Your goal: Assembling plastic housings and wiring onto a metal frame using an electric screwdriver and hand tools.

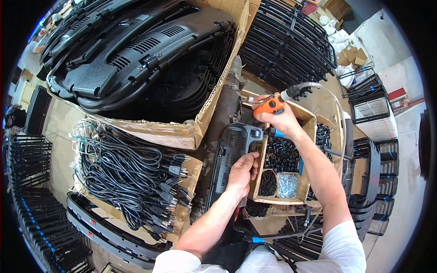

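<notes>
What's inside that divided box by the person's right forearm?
The divided box holds chunky black parts, smaller black pieces and silvery pieces in separate sections. They cover its bottom, and the right forearm hides part of its right side.

Matt plastic housing (233, 148), rough cardboard box (152, 135), shiny metal fasteners (287, 185)

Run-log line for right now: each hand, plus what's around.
left hand: at black casing | right hand: holding orange driver | nearby: silver screws, black cords
</notes>
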`<state>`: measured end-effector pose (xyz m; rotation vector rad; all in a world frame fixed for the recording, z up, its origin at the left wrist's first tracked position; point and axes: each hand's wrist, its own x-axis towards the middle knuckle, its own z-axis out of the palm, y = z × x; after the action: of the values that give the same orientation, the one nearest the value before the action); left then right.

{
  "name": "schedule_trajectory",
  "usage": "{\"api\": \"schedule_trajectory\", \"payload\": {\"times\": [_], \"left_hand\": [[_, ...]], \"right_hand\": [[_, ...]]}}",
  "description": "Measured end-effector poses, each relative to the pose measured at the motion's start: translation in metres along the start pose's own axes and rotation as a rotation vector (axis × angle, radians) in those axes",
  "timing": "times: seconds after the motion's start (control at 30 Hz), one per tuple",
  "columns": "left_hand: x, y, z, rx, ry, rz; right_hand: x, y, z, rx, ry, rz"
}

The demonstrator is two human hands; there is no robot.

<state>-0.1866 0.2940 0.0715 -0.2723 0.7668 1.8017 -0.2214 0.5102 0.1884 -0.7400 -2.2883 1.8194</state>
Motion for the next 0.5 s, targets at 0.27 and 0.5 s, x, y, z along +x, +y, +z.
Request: {"api": "schedule_trajectory", "payload": {"times": [0.27,0.5], "left_hand": [[-0.002,0.004,0.005,-0.164,0.131,-0.034],[0.002,0.005,0.001,-0.192,0.103,-0.054]], "right_hand": [[0.003,0.015,0.001,0.047,-0.012,-0.044],[0.003,0.015,0.0,0.001,-0.015,-0.053]]}}
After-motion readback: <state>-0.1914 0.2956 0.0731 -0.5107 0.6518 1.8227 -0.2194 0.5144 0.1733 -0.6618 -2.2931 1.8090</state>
